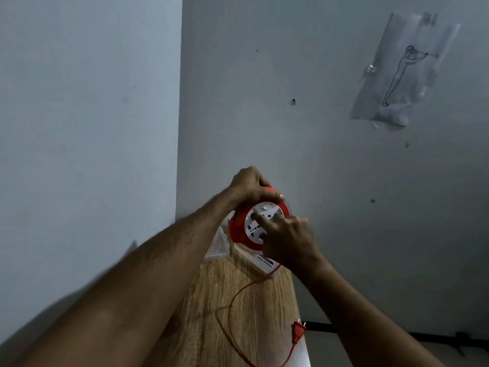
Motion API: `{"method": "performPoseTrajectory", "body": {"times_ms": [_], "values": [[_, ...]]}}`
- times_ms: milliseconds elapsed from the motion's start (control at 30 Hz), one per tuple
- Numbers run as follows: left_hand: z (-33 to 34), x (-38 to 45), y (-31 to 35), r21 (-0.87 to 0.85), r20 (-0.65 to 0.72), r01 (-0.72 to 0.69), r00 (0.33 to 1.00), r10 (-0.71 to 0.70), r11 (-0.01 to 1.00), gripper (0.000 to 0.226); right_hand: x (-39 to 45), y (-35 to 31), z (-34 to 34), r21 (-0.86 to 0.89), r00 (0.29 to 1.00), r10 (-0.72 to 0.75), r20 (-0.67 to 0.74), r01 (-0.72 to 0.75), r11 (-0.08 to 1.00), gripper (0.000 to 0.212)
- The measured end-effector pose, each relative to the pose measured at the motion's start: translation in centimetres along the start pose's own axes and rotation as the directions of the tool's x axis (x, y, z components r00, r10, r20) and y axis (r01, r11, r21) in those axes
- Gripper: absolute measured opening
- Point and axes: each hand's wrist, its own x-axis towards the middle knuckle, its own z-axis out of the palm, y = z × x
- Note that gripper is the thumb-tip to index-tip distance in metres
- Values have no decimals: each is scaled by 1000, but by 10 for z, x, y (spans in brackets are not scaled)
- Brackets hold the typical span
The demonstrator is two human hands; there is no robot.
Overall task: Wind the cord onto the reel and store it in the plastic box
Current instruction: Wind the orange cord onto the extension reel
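Note:
An orange cord reel point(238, 229) with a white socket face point(258, 221) is held up above the far end of a narrow wooden table point(211, 300). My left hand point(250, 185) grips the reel's top rim. My right hand point(287, 238) rests on the white face with fingers pressed into it. The thin orange cord point(230, 313) trails from the reel down across the table and loops to an orange plug point(297, 332) near the table's right edge. A clear plastic box point(218, 247) lies behind my left forearm, partly hidden.
A white card or lid with a blue label point(260, 262) lies under the reel. Grey walls meet in a corner just behind the table. A taped drawing point(397, 72) hangs on the right wall. The floor drops off past the table's right edge.

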Motion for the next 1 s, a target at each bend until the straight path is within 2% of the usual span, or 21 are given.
{"method": "performPoseTrajectory", "body": {"times_ms": [67, 133, 233, 333, 400, 433, 467, 500, 533, 600, 700, 800, 833, 867, 900, 933, 967, 1000], "values": [[1, 1, 3, 6, -21, -8, 1000, 8, 1000, 39, 3, -5, 0, 113, 984, 150, -96, -139, 984, 64], [0, 2, 6, 0, -22, -18, 1000, 18, 1000, 37, 4, -12, 4, 293, 920, 378, -105, -335, 896, 58], [0, 2, 11, 2, 0, -19, 1000, 19, 1000, 35, 6, -32, 8, 555, 711, 704, -4, -584, 592, 56], [3, 2, 10, 35, -15, -13, 1000, 13, 999, 37, 12, -54, 4, 710, 442, 890, 110, -662, 241, 56], [7, 2, 10, 48, -61, -3, 998, 5, 999, 40, 22, -62, 2, 759, 178, 937, 300, -640, -121, 57], [9, 2, 10, 62, -82, -6, 997, 11, 998, 40, 28, -64, -2, 747, 27, 901, 434, -570, -343, 57], [11, 2, 10, 77, -94, -15, 995, 22, 997, 40, 34, -65, -3, 703, -96, 815, 572, -455, -547, 55], [13, 2, 10, 89, -98, -25, 995, 33, 996, 39, 40, -64, -4, 646, -163, 711, 684, -317, -694, 53], [14, 2, 10, 99, -96, -33, 995, 43, 995, 39, 45, -62, -6, 581, -175, 610, 773, -192, -791, 53], [13, 3, 9, 109, -93, -48, 994, 58, 993, 40, 51, -58, -9, 464, -127, 463, 877, -28, -886, 66], [6, 4, 7, 89, -89, -42, 995, 50, 995, 41, 52, -52, -13, 479, -100, 488, 867, -103, -872, 72], [3, 5, 3, -15, -73, -5, 997, 4, 1000, 40, 42, -53, -17, 560, -45, 594, 803, -286, -778, 46], [3, 5, 2, -48, -76, 7, 997, -11, 999, 39, 38, -55, -17, 630, -8, 683, 730, -378, -678, 37], [3, 5, 1, -76, -76, 15, 997, -21, 997, 38, 34, -56, -18, 716, 70, 799, 598, -496, -492, 31], [4, 5, 0, -96, -74, 18, 997, -25, 995, 37, 29, -56, -19, 771, 208, 884, 419, -596, -225, 25], [3, 4, -1, -106, -68, 17, 997, -24, 994, 36, 22, -54, -20, 767, 387, 895, 222, -636, 85, 22], [3, 3, -1, -112, -58, 15, 998, -22, 994, 36, 15, -50, -20, 705, 570, 819, 60, -605, 370, 20], [1, 3, -1, -119, -43, 15, 999, -20, 993, 36, 7, -45, -20, 607, 730, 683, -40, -525, 597, 22]]}}
